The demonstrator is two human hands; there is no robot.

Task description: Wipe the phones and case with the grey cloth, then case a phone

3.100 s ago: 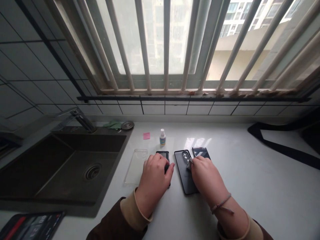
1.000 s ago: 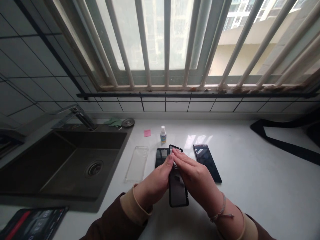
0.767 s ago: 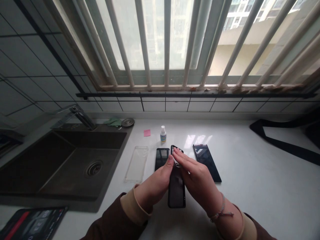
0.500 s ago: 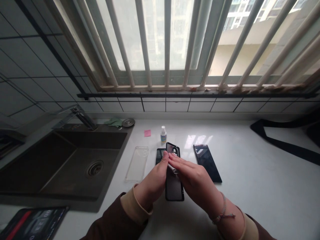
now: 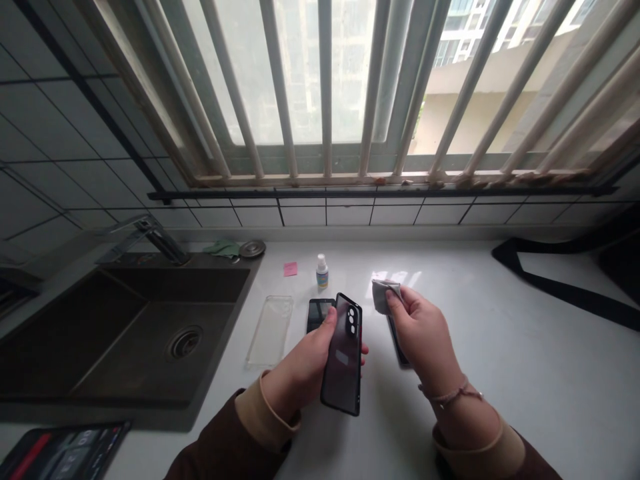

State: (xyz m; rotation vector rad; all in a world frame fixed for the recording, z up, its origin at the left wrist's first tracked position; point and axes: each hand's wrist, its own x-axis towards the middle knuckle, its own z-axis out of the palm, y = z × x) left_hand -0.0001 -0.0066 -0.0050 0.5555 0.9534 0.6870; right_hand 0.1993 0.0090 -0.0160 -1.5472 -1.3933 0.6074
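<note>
A dark phone case (image 5: pixel 341 360) with camera cutouts is tilted up in my left hand (image 5: pixel 316 353); the thumb lies along its left edge and fingertips show past its right edge. My right hand (image 5: pixel 425 333) pinches a small folded grey cloth (image 5: pixel 384 297) between thumb and fingers, apart from the case. Under that hand lies a dark phone (image 5: pixel 399 343), mostly covered by it. Behind the case a second black phone (image 5: pixel 319 312) rests on the counter, partly hidden. To the left is a clear phone case (image 5: pixel 269 331), lying flat.
A small white-capped bottle (image 5: pixel 322 273) and a pink sticky note (image 5: pixel 290 269) are farther back. At left is a sink (image 5: pixel 220 347) with a faucet (image 5: pixel 163 240) and green cloth (image 5: pixel 223 249). A device with a lit screen (image 5: pixel 65 450) sits front left; a black strap (image 5: pixel 560 293) lies right.
My right hand has moved off the case to the right, and the grey cloth now shows in its fingers. My left hand still holds the case, now tilted more.
</note>
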